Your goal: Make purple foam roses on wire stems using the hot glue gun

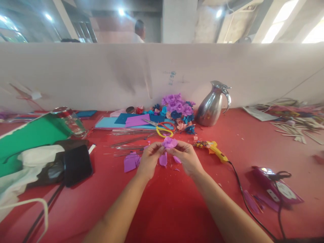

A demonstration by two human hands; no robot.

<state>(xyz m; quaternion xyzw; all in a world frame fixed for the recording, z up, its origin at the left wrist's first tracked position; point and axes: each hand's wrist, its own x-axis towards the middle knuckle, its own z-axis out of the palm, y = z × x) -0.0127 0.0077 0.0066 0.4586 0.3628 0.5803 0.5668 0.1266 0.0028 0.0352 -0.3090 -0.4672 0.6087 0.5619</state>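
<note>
Between my two hands, over the red table [162, 209], is a purple paper flower [169, 142]. My left hand [152, 157] pinches its left edge between thumb and fingers. On the other side my right hand [187, 156] has its fingers closed on the flower's right edge. Loose purple petals [163, 160] lie below the hands, and purple paper pieces [131, 162] sit to the left. Just beyond the flower are scissors [164, 130] with yellow and red handles. A pile of finished purple, blue and pink paper flowers [178, 108] stands behind them.
A yellow glue gun [215, 151] with a black cord lies right of my hands. Behind it stands a metal jug [211, 104]. Thin wires [129, 146], a phone [78, 165] and a glass jar [72, 121] are leftward. A pink power strip [277, 187] lies at right.
</note>
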